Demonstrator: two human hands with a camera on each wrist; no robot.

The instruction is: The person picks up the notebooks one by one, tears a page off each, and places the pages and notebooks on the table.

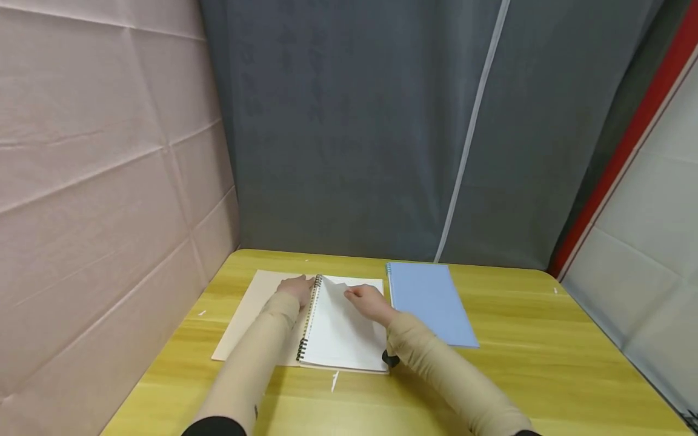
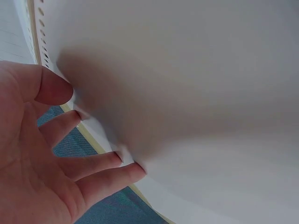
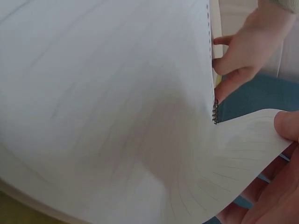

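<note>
An open spiral notebook lies on the yellow wooden table, its beige cover folded out to the left. My left hand rests by the top of the spiral binding, and its straight fingers touch the edge of the pages. My right hand pinches the upper corner of a white lined page and holds it curled up off the stack, thumb on top. The left hand also shows beyond the spiral in the right wrist view.
A closed blue notebook lies just right of the open one. A grey curtain hangs behind the table and a pink wall stands to the left. A small white paper scrap lies near the front.
</note>
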